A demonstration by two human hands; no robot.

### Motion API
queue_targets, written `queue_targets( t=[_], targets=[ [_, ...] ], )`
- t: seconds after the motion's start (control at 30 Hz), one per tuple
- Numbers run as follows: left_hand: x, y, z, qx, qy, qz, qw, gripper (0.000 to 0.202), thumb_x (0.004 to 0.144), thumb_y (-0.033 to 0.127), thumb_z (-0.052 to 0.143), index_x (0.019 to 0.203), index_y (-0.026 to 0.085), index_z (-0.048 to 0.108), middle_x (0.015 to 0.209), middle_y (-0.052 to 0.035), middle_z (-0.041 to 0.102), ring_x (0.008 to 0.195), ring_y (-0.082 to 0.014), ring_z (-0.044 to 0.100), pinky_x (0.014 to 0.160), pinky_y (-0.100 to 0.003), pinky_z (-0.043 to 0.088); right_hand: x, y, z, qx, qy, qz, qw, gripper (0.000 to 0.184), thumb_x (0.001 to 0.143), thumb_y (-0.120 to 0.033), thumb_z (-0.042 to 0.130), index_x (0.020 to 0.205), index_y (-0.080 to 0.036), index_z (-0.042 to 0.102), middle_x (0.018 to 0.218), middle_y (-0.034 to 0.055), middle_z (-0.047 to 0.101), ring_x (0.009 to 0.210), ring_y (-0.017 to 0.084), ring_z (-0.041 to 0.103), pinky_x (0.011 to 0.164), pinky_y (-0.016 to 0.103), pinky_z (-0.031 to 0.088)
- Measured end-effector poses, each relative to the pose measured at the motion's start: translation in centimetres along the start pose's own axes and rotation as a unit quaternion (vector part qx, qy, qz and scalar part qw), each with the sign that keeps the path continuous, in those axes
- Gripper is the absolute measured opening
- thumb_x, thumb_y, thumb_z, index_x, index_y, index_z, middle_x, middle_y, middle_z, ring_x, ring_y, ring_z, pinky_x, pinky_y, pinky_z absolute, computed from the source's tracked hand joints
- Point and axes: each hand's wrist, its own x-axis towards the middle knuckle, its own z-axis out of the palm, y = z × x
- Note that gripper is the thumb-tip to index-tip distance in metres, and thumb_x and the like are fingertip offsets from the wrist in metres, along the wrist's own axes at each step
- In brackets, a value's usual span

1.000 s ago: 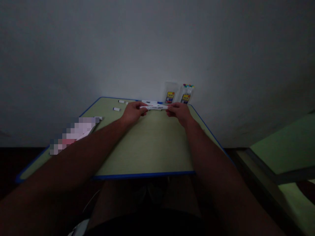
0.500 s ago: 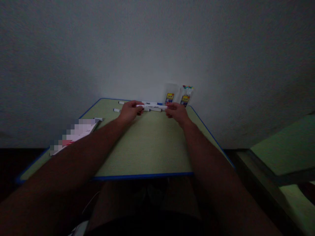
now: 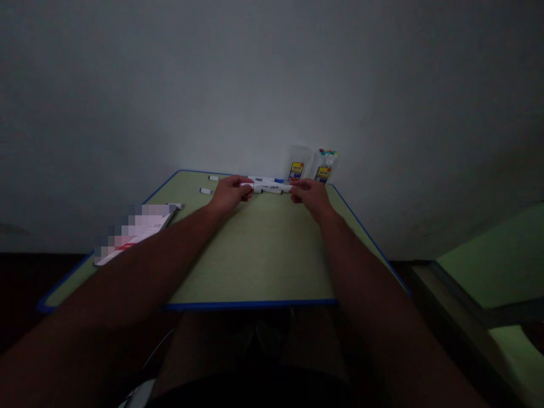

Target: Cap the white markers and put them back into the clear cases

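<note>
A white marker [image 3: 272,186] with dark print lies level between my two hands, near the far edge of the table. Its left end is pinched by my left hand [image 3: 232,194], fingers closed. My right hand [image 3: 311,196] closes its fingertips round the right end. Just behind and below it, more white markers show, one with a blue end [image 3: 278,181]. Left of my left hand rest a short white piece with a dark end [image 3: 205,191] and another white piece [image 3: 213,178]; both look like marker ends or caps.
At the back right, a clear plastic holder [image 3: 297,163] with a yellow label stands beside a similar holder [image 3: 324,165] filled with colourful-tipped pens. A white booklet or box [image 3: 144,231], partly blurred out, lies at the left. Blue trim edges the table [image 3: 255,266]; a wall rises behind.
The view has shifted slightly, so everything sits a little further right. Both hands keep their hold on the marker, with little other visible movement.
</note>
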Motion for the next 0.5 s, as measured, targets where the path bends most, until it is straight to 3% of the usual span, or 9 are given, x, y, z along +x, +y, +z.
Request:
queue_targets(
  t=[0.37, 0.5],
  targets=[
    [-0.18, 0.12, -0.09, 0.037, -0.012, -0.002, 0.999, 0.011, 0.073, 0.010, 0.066, 0.082, 0.013, 0.069, 0.066, -0.0026, 0.065, 0.056, -0.0105, 0.057, 0.056, -0.025, 0.047, 0.09, -0.02, -0.05, 0.005, 0.010, 0.001, 1.000, 0.007, 0.073, -0.011, 0.070, 0.078, -0.014, 0.067, 0.070, 0.0013, 0.066, 0.052, 0.008, 0.058, 0.055, 0.025, 0.054],
    [0.06, -0.27, -0.20, 0.057, -0.012, 0.013, 0.998, 0.019, 0.069, 0.009, 0.068, 0.087, 0.014, 0.070, 0.068, -0.0021, 0.065, 0.055, -0.0104, 0.057, 0.056, -0.026, 0.048, 0.23, 0.11, -0.08, -0.005, 0.007, -0.006, 1.000, 0.007, 0.074, -0.013, 0.071, 0.079, -0.014, 0.067, 0.070, 0.0015, 0.067, 0.052, 0.008, 0.058, 0.054, 0.024, 0.054]
  ],
)
